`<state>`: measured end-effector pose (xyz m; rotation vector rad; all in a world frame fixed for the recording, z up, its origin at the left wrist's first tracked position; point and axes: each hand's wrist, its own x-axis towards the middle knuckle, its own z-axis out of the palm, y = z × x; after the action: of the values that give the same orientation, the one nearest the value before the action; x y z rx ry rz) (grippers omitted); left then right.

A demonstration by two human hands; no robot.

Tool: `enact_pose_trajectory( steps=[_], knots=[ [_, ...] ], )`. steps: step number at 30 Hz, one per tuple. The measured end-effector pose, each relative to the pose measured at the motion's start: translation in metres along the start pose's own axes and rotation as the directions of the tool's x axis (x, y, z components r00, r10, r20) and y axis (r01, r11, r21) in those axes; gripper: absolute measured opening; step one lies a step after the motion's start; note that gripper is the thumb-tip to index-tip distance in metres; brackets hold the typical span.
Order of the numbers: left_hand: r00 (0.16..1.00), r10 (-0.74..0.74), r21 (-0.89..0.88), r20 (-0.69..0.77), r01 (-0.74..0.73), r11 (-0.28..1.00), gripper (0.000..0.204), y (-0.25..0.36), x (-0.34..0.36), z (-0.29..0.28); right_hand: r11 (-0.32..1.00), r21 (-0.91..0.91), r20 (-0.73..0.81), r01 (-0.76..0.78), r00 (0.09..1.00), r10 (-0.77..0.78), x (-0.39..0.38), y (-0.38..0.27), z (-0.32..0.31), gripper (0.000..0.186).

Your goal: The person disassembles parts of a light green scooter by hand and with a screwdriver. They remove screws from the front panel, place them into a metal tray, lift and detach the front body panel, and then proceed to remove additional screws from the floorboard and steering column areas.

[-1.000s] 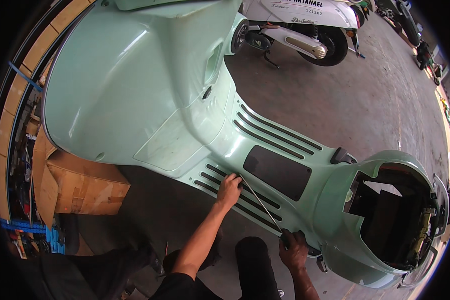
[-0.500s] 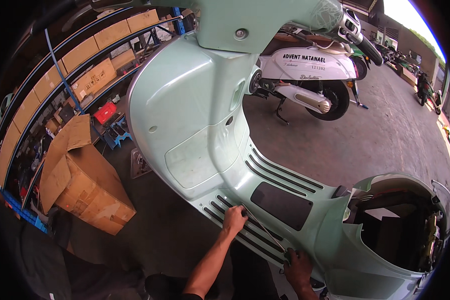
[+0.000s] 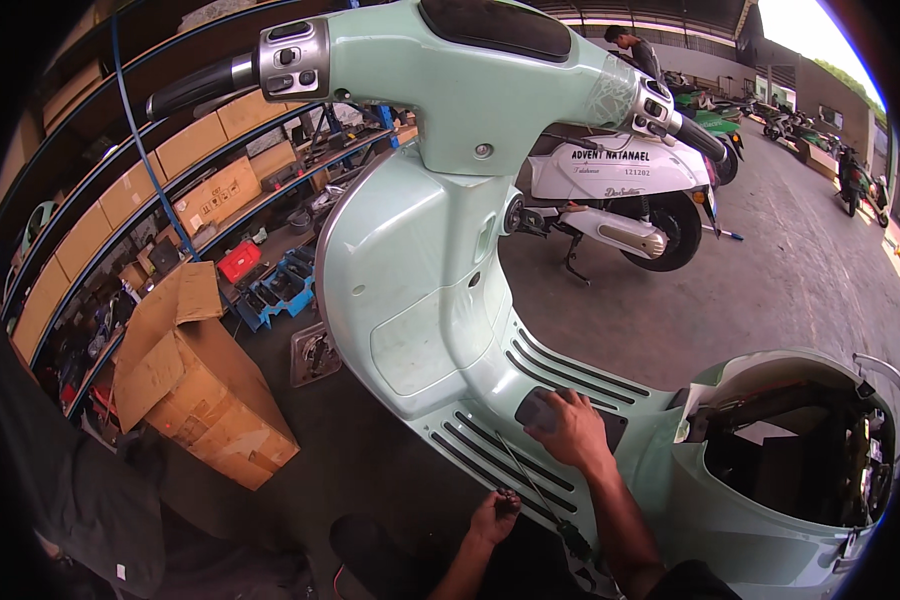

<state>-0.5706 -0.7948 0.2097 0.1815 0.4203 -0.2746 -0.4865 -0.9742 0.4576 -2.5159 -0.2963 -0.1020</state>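
My right hand (image 3: pixel 573 432) reaches over the pale green scooter's floorboard (image 3: pixel 490 385), its fingers bent around the front end of a black rectangular cover (image 3: pixel 610 425). Whether that end is lifted cannot be made out. Nearer to me, a long-shafted screwdriver (image 3: pixel 527 468) lies aslant across the dark foot strips, its black handle close to my right forearm. Above the floorboard's near edge is my left hand (image 3: pixel 496 516), palm up and fingers curled. Something small and dark seems to sit at its fingertips, too small to name.
An open cardboard box (image 3: pixel 210 400) stands at left, beside a blue toolbox (image 3: pixel 275 290) and a metal tray (image 3: pixel 315 355) of small parts. Boxed shelving (image 3: pixel 135 195) rises behind. A person in dark clothes (image 3: pixel 100 500) is at lower left. A white scooter (image 3: pixel 600 185) stands beyond.
My right hand has left the screwdriver handle and moved forward onto the black cover. My left hand has drawn back from the screwdriver's shaft tip. The view has shifted, showing more handlebar.
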Motion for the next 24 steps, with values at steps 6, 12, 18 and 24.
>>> enact_pose_trajectory(
  steps=[6,12,18,24],
  knots=[
    [0.997,-0.072,-0.213,-0.032,0.063,0.975,0.022,-0.014,-0.006,0.009,0.787,0.487,-0.595,0.379,0.804,-0.019,0.170,-0.061,-0.101,0.044],
    [0.968,0.023,0.128,-0.249,0.009,0.992,0.028,-0.032,-0.003,0.021,0.858,0.352,-0.734,0.373,0.679,0.006,0.175,-0.040,-0.092,0.024],
    [0.935,0.329,0.754,-0.135,-0.118,0.646,0.030,-0.030,-0.002,0.005,0.680,0.635,-0.549,0.366,0.834,0.064,0.127,-0.045,-0.016,0.018],
    [0.727,0.655,0.913,0.206,0.099,-0.396,0.058,-0.009,-0.010,0.050,0.646,0.658,-0.551,0.387,0.832,0.062,0.145,-0.048,-0.001,0.018]
  ],
)
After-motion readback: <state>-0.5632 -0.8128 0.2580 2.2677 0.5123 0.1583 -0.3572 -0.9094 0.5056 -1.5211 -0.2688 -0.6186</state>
